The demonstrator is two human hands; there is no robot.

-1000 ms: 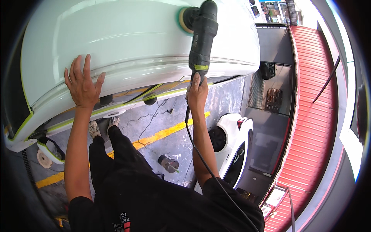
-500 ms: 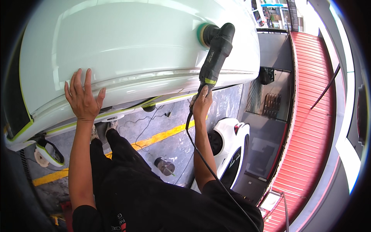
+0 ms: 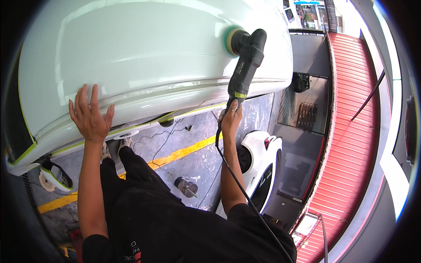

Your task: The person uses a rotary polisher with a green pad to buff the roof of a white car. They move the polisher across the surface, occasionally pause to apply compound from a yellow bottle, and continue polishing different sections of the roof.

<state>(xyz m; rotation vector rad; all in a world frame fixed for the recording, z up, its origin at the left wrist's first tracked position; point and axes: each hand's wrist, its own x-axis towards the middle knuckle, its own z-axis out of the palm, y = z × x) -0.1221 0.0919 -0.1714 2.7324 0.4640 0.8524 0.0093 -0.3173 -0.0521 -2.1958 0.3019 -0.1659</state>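
The step in hand seems to be the polishing of the white car roof (image 3: 131, 48): the polisher (image 3: 248, 61) is toward the roof's right end, its round pad (image 3: 230, 42) seemingly against the surface, and the right hand (image 3: 231, 118) is closed around the rear grip. The left hand (image 3: 90, 118) is spread at the near edge (image 3: 166, 89), toward the left corner. I judge that the next move calls for an even sweep, pad flat. Leftward the room is wide; rightward it is less. The cord (image 3: 217, 139) crosses the right forearm (image 3: 230, 147).
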